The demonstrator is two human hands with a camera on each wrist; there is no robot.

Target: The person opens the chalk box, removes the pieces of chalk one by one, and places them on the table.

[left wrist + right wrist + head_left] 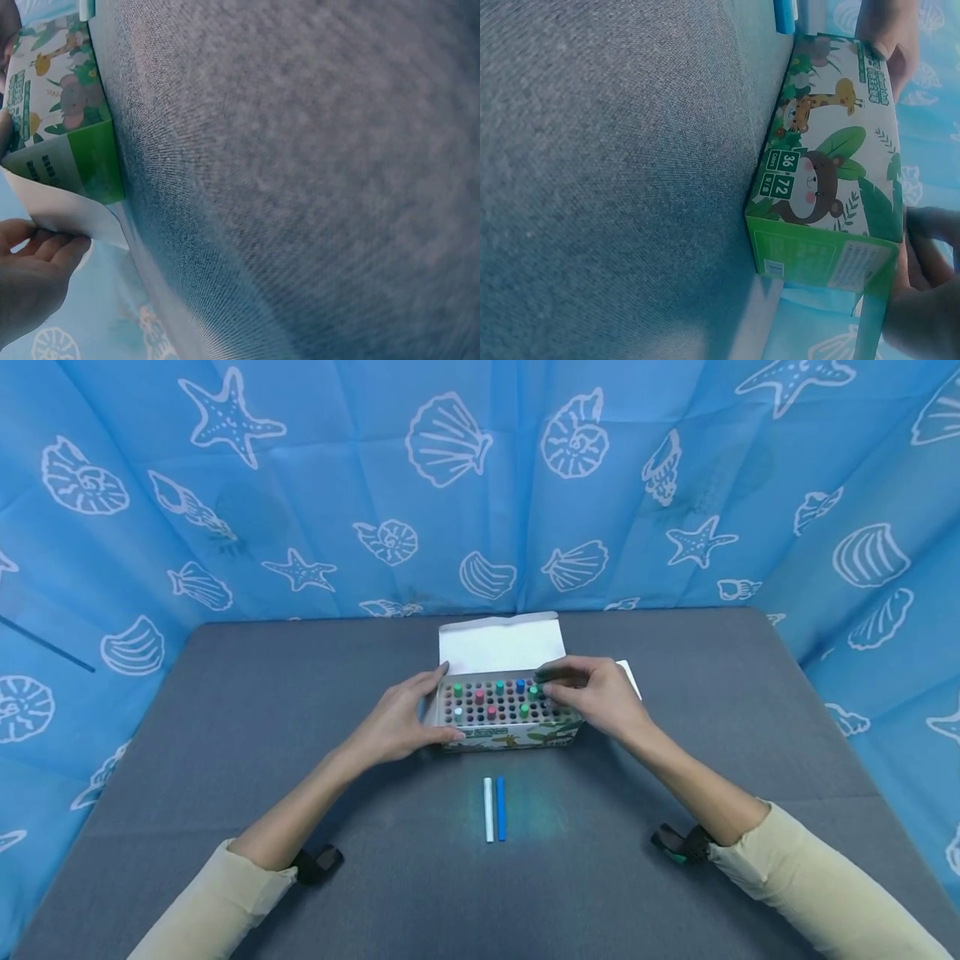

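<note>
Blue shell-print curtain [322, 485] beyond both hands, grey bench [285, 693] under them. Printed box [517, 739] between the hands, with lid [498, 647] folded back on the far side and grid of holes [508, 702] facing up.

Left hand [401, 714]: curled round the box's left end, thumb on the near face, bent fingers [56, 251] at the pale end flap [71, 214]. Probably bracing. Right hand [606, 691]: at the grid's right end, fingers bent, thumb close to them. Can't tell if pinching a stick.

Best guess at the step: seating or pulling a stick under the right hand; can't call which. Next move likely calls for a steady left hold and a straight line past the green stick [533, 692] just beside the right fingertips. If filling, then a reach bodyward for the loose blue stick [502, 808] and loose white stick [489, 810], side by side, nearer than both hands and between them.

Hidden: right-end holes and white flap [630, 678], mostly behind the right hand. Left wrist view: box and left hand cropped. Right wrist view: no sight of the grid, right hand cropped.
</note>
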